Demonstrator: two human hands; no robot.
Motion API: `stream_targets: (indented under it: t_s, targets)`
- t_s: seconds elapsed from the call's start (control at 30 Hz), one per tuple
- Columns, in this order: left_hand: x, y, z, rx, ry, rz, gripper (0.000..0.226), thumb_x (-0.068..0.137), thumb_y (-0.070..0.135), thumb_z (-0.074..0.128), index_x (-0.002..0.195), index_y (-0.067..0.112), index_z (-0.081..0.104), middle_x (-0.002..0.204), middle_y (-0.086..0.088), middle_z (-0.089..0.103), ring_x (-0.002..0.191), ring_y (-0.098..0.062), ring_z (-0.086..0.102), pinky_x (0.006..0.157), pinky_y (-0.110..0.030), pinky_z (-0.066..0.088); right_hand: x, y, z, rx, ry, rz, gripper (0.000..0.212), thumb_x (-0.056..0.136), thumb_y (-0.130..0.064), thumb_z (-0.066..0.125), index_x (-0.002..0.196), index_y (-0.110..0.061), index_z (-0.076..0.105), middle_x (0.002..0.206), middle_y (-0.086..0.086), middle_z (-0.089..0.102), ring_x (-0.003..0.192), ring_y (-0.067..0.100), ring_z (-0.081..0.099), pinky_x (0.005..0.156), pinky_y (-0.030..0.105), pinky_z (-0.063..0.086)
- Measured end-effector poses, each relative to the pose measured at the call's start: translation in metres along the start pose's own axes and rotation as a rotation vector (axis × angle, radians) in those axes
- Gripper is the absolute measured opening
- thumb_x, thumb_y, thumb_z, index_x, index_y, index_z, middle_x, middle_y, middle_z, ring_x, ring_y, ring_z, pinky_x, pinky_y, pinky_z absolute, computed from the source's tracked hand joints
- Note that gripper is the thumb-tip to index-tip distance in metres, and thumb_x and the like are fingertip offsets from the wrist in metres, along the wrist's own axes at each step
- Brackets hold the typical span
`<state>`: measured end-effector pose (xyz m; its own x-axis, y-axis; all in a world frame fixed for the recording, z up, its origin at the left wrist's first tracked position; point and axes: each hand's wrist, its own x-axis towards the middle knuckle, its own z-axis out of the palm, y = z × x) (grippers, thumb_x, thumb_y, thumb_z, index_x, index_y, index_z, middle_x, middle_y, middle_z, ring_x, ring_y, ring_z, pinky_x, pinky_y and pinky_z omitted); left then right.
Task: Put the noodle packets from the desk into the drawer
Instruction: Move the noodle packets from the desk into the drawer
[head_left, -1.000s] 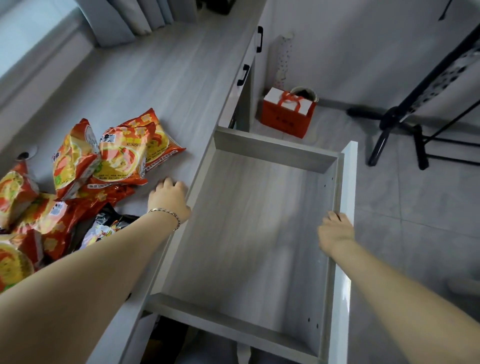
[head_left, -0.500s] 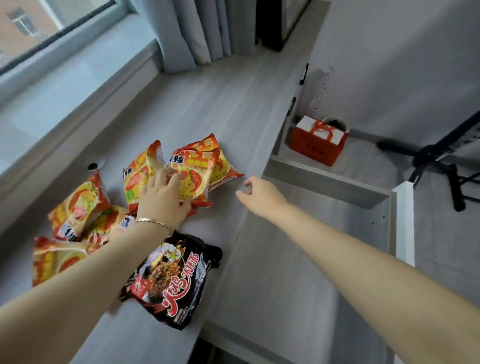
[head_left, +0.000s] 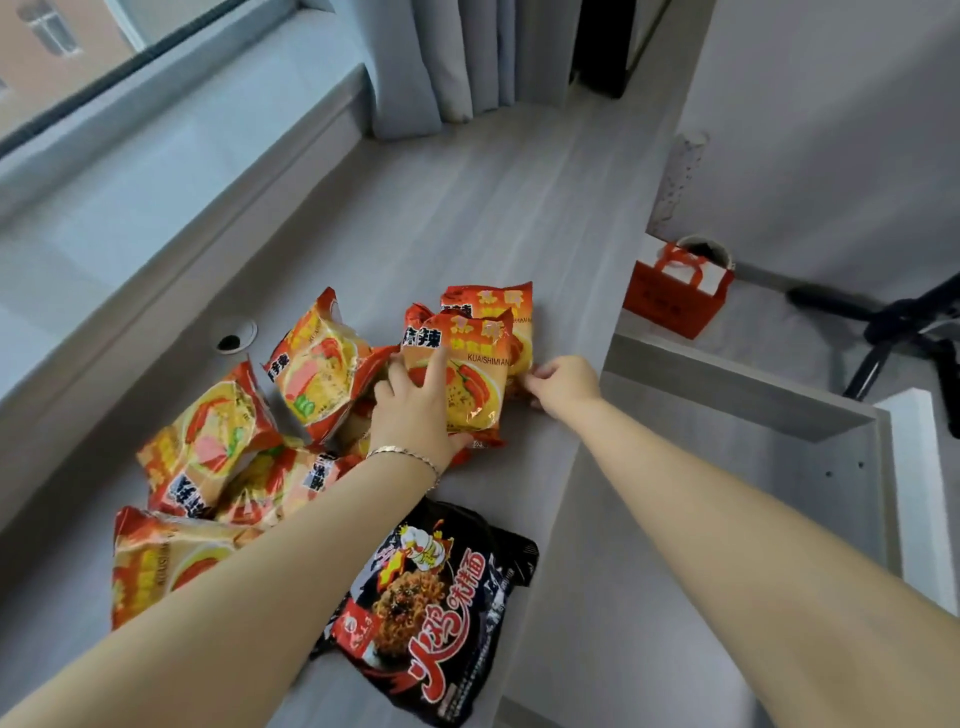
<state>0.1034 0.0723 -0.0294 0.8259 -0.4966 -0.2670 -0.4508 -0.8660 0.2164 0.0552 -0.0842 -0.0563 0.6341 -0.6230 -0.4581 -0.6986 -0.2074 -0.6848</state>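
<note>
Several orange-and-yellow noodle packets (head_left: 218, 447) lie heaped on the grey desk (head_left: 467, 218), and a black noodle packet (head_left: 436, 608) lies nearer me by the desk edge. My left hand (head_left: 415, 410) grips one orange packet (head_left: 467, 374) and tilts it up off the pile. My right hand (head_left: 563, 387) pinches the lower edge of a second orange packet (head_left: 498, 306) lying just behind the first. The open drawer (head_left: 737, 395) sits to the right, below the desk edge, and the part of its inside that shows holds nothing.
A red gift bag (head_left: 670, 296) stands on the floor beyond the drawer, with black stand legs (head_left: 883, 322) further right. A round cable hole (head_left: 234, 338) is in the desk left of the packets. Curtains (head_left: 447, 62) and a window sill run along the far left.
My left hand has closed on an orange packet and raised its edge. My right hand came off the drawer front, crossed to the desk and took hold of the neighbouring packet. The view tilted up toward the window.
</note>
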Motion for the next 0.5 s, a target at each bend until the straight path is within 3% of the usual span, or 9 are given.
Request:
stream_targets:
  t_s: [0.1, 0.2, 0.23, 0.33, 0.5]
  targets:
    - [-0.002, 0.010, -0.001, -0.222, -0.035, -0.086, 0.117, 0.061, 0.037, 0.083, 0.142, 0.043, -0.001, 0.130, -0.020, 0.037, 0.115, -0.038, 0.046, 0.089, -0.043, 0.046, -0.010, 0.006, -0.001, -0.015, 0.005, -0.104, 0.035, 0.085, -0.018, 0.058, 0.052, -0.013, 0.049, 0.068, 0.013, 0.064, 0.074, 0.029, 0.059, 0.060, 0.028, 0.040]
    - [-0.011, 0.023, 0.000, -0.441, -0.039, -0.091, 0.114, 0.058, 0.034, 0.083, 0.140, 0.045, 0.005, 0.128, -0.016, 0.040, 0.106, -0.034, 0.052, 0.073, -0.032, 0.041, -0.025, 0.013, -0.013, 0.053, 0.094, -0.225, 0.028, 0.083, -0.014, 0.057, 0.060, -0.010, 0.042, 0.059, 0.001, 0.045, 0.065, 0.020, 0.043, 0.048, 0.019, 0.030]
    - [-0.017, 0.030, 0.000, -0.499, -0.018, -0.073, 0.111, 0.058, 0.033, 0.083, 0.139, 0.046, 0.008, 0.128, -0.014, 0.041, 0.106, -0.032, 0.052, 0.073, -0.030, 0.039, -0.031, 0.019, -0.022, 0.098, 0.149, -0.259, 0.023, 0.083, -0.012, 0.055, 0.064, -0.009, 0.043, 0.060, 0.000, 0.042, 0.062, 0.018, 0.040, 0.046, 0.014, 0.027]
    - [-0.034, 0.061, 0.005, -0.693, 0.062, 0.033, 0.106, 0.058, 0.028, 0.083, 0.138, 0.044, 0.015, 0.126, -0.008, 0.043, 0.109, -0.022, 0.049, 0.082, -0.027, 0.041, -0.051, 0.053, -0.060, 0.182, 0.326, -0.307, 0.029, 0.084, -0.010, 0.051, 0.061, -0.018, 0.035, 0.057, -0.005, 0.037, 0.053, 0.010, 0.034, 0.047, 0.017, 0.027]
    - [-0.062, 0.125, 0.043, -0.868, 0.008, 0.088, 0.107, 0.059, 0.027, 0.084, 0.138, 0.044, 0.013, 0.117, 0.007, 0.033, 0.103, -0.008, 0.042, 0.086, -0.023, 0.039, -0.077, 0.149, -0.113, 0.152, 0.460, -0.141, 0.030, 0.090, -0.013, 0.046, 0.063, -0.017, 0.033, 0.057, -0.002, 0.038, 0.054, 0.013, 0.034, 0.049, 0.026, 0.028]
